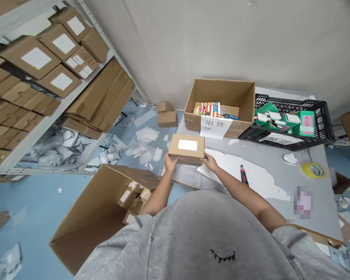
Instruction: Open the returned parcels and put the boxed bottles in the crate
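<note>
A brown cardboard box (pixel 192 152) with a white label on its top is at the table's left end. My left hand (pixel 170 162) grips its near left corner, thumb along the front side. At the opposite near corner, my right hand (pixel 210 161) is closed on the same box. White paper (pixel 247 177) lies on the table to the right of it. A red and black utility knife (pixel 244 175) rests on that paper. Behind the held box stands an open carton (pixel 221 126) with colourful packets inside and a handwritten sheet on its front.
A black crate (pixel 286 144) holds green boxes at the table's back right, near a yellow tape roll (pixel 314 170). A large open carton (pixel 84 217) with smaller boxes stands at lower left. Shelving (pixel 84 83) with boxes rises on the left; paper scraps (pixel 146 136) litter the floor.
</note>
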`<state>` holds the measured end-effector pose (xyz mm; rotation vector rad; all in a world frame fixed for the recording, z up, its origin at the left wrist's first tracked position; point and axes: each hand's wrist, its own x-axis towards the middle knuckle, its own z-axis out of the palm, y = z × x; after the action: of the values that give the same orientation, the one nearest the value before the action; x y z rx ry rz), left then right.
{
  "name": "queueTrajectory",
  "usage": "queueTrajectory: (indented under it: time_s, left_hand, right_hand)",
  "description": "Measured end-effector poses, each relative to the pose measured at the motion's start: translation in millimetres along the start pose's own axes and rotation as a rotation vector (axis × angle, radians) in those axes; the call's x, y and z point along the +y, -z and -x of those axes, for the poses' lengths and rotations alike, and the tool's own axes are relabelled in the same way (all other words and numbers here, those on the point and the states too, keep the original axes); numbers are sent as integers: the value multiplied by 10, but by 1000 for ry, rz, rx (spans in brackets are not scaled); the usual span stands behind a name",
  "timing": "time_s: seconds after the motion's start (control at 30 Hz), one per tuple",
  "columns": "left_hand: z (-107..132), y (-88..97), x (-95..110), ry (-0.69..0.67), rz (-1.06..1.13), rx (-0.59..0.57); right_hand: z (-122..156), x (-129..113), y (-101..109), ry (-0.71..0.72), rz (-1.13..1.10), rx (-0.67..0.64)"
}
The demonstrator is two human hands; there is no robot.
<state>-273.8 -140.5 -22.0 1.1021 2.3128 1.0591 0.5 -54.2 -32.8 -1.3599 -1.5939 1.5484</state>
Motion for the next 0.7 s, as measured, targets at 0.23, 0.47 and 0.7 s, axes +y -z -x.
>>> queueTrajectory:
  time_s: [0.23,0.47,0.7]
  left_hand:
    - [-188,-139,901,-196,-52,-34]
    - [58,-635,1498,-211,-128,-278]
    - [403,-1198,1508,-184,-223,-502]
  right_hand:
    - [103,-240,655,30,-9,290]
    - [694,28,1225,-102,87,526]
    - [833,431,1523,-219,74,562]
